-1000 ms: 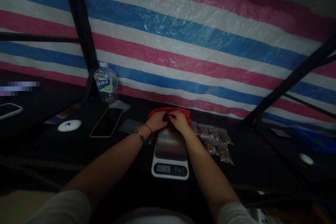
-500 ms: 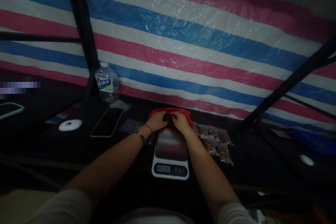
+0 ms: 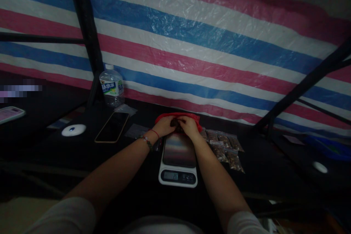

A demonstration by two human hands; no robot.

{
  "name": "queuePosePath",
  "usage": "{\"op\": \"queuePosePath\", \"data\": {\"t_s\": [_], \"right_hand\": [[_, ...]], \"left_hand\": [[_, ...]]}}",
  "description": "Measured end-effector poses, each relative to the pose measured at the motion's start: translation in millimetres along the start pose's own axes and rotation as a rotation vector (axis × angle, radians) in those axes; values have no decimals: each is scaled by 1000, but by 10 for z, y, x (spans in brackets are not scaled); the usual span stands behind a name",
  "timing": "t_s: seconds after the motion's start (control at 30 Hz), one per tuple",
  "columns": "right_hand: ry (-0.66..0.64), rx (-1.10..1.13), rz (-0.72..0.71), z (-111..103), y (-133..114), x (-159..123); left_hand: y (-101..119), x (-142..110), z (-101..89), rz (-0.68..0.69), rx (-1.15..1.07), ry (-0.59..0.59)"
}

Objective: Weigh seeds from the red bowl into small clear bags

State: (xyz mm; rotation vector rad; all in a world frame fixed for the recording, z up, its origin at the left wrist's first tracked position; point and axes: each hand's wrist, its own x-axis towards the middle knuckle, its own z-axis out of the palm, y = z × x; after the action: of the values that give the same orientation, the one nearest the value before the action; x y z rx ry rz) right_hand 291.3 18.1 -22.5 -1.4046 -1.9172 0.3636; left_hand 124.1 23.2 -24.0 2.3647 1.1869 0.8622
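Note:
Behind the kitchen scale (image 3: 179, 153), my left hand (image 3: 164, 126) and my right hand (image 3: 188, 125) meet over a red plastic bag (image 3: 195, 117). Both have curled fingers, closed on a dark brown clump (image 3: 174, 121) at the bag's mouth; the fingertips are partly hidden and dim. The scale is white with a dark plate, and its display (image 3: 171, 176) is lit. To the right of my right hand lie several small zip bags (image 3: 223, 140) filled with brown bits. An unfilled clear bag (image 3: 136, 131) lies left of my left wrist.
A phone (image 3: 112, 128), a white oval device (image 3: 73, 130) and a clear bottle (image 3: 112, 87) stand to the left. Another phone (image 3: 11, 114) lies far left. On the right are a blue item (image 3: 326, 147) and a white object (image 3: 320, 167). A striped sheet (image 3: 192, 44) hangs behind.
The far-left phone's screen has turned from dark to lit. My hands stay in almost the same place, with only slight finger movement over the brown clump.

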Motion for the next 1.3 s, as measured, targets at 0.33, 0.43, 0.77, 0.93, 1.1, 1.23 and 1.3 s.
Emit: {"op": "queuePosePath", "data": {"t_s": [0.33,0.43,0.77,0.93,1.1,1.23,1.3], "right_hand": [[10,26,16,2,6,-8],[22,49,23,6,14,-12],[24,115,-10,1,6,-23],[93,87,33,-22,26,-12],[122,90,78,9,112,14],[146,178,67,25,171,33],[153,202,71,22,184,44]], "left_hand": [[0,0,4,2,1,10],[10,-3,-4,1,2,14],[-22,-1,15,7,-4,49],[36,-8,-60,-14,-29,8],[181,-33,-270,168,-175,-135],[311,-82,-366,308,-286,-310],[369,-129,-357,347,-314,-414]]}}
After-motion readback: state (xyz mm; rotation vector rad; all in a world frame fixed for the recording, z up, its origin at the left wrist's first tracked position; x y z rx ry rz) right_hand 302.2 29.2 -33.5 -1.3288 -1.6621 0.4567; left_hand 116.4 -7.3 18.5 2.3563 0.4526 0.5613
